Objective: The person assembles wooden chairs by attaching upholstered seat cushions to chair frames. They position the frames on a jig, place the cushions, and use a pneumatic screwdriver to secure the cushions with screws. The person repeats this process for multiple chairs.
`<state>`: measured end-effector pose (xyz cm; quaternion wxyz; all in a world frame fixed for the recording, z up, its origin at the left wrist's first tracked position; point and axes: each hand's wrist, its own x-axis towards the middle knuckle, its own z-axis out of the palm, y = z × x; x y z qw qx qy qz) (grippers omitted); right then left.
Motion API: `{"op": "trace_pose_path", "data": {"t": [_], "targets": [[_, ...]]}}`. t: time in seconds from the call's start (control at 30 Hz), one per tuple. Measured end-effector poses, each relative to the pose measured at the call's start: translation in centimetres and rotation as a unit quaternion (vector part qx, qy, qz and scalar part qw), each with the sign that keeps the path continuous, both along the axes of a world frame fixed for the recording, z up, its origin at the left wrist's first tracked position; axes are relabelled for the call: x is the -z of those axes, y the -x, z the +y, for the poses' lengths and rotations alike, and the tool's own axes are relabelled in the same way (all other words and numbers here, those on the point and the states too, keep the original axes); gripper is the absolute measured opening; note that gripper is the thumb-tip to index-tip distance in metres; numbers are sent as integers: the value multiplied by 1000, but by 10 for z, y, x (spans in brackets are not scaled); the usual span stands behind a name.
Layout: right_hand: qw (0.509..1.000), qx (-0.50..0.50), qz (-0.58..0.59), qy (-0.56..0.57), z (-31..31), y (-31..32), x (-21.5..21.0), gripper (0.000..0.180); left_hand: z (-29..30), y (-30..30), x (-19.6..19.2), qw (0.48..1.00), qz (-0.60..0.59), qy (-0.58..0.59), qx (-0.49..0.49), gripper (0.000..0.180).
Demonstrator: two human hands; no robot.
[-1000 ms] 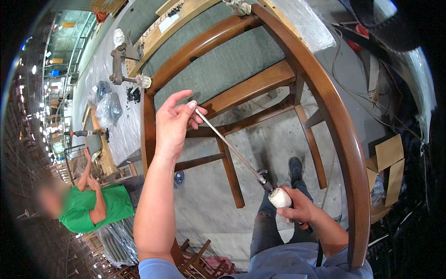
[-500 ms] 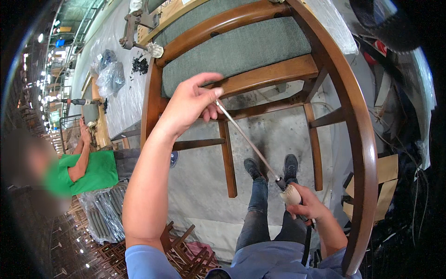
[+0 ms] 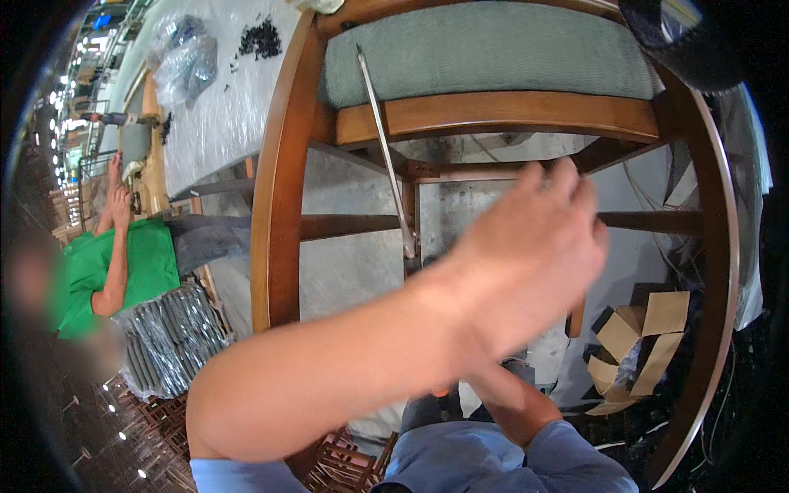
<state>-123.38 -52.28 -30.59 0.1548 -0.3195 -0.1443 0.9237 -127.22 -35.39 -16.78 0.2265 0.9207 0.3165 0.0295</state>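
A brown wooden chair with a grey-green padded seat stands tipped in front of me. My left hand is smeared by motion, in front of the chair's lower frame, and its forearm crosses over my right one. What its fingers do is unclear. The long metal bit of a power screwdriver points up and left, its tip overlapping the left part of the seat. The tool's body is hidden behind my left forearm. So is my right hand, which held it a moment earlier; only the right forearm shows.
At the left, a plastic-covered table bears small black parts and clear plastic bags. A person in a green shirt works beyond, near wrapped grey pads. An open cardboard box lies at the right.
My left hand has left the bit's tip and swung right and down across my body. The screwdriver has shifted left and its bit now stands steeper. The chair sits farther right in view.
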Motion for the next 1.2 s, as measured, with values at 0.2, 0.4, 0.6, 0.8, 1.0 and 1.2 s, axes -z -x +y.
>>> {"op": "trace_pose_path", "data": {"t": [0.2,0.4,0.6,0.8,1.0,1.2], "targets": [[975,217,21,41,13,56,-25,46,-29,0,-5,994,97,50,10,37],[982,178,16,66,23,48,-47,49,-33,0,-19,991,126,47,19,36],[983,172,31,59,29,43,-40,51,-36,0,-14,992,111,50,17,35],[983,169,56,43,30,42,-35,49,-34,-2,-21,989,117,80,29,34],[984,172,53,12,26,44,-26,47,-35,-1,-20,990,114,78,25,32],[978,194,80,18,20,51,-17,47,-43,2,-9,996,86,22,10,31]]}}
